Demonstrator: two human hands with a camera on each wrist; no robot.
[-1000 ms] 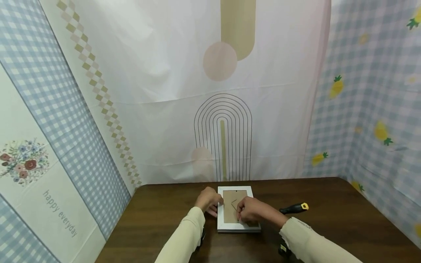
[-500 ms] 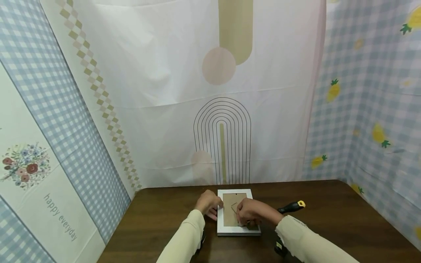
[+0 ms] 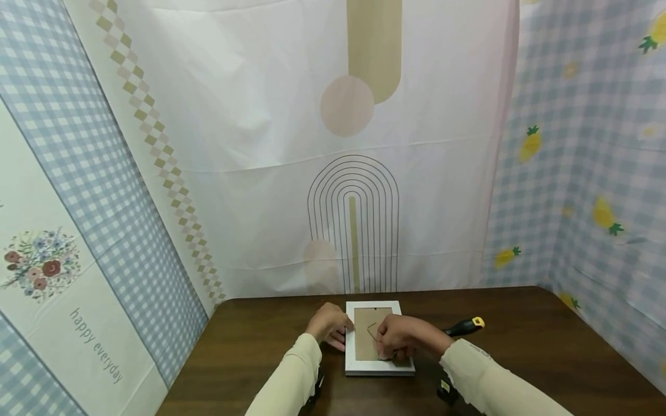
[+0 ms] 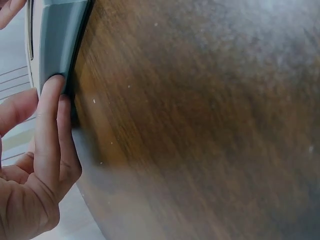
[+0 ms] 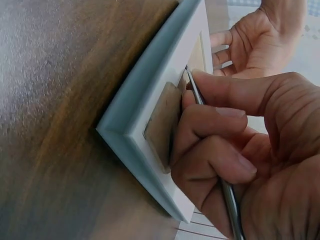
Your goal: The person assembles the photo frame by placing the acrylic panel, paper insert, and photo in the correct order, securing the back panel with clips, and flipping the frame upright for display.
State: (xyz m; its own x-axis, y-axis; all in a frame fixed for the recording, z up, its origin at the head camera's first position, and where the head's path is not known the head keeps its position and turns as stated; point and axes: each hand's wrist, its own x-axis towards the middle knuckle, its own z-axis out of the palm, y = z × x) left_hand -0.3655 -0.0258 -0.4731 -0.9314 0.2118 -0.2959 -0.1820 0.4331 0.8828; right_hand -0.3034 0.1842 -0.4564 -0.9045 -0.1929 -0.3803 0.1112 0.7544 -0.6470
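A white picture frame point(image 3: 354, 366) lies on its front on the dark wooden table, its brown backing board point(image 3: 365, 344) facing up. A bent line is marked in the board. My left hand point(image 3: 330, 325) holds the frame's left edge, thumb by the top face and fingers against the side. Over the lower right of the board, my right hand point(image 3: 396, 336) grips a screwdriver by its metal shaft point(image 5: 231, 210). Its tip shows past the thumb, close to the board, in the right wrist view. The black handle with a yellow end point(image 3: 465, 327) sticks out beyond my right wrist.
The brown wooden table point(image 3: 244, 358) reaches to a printed curtain point(image 3: 250, 219) at the back. Blue checked cloth hangs on the left and right. Dark wrist cameras point(image 3: 446, 390) show beneath the sleeves.
The head view has shifted slightly. My right hand and the screwdriver have moved a little on the board; the tip, visible earlier, is now hidden in the head view. My left hand keeps its hold.
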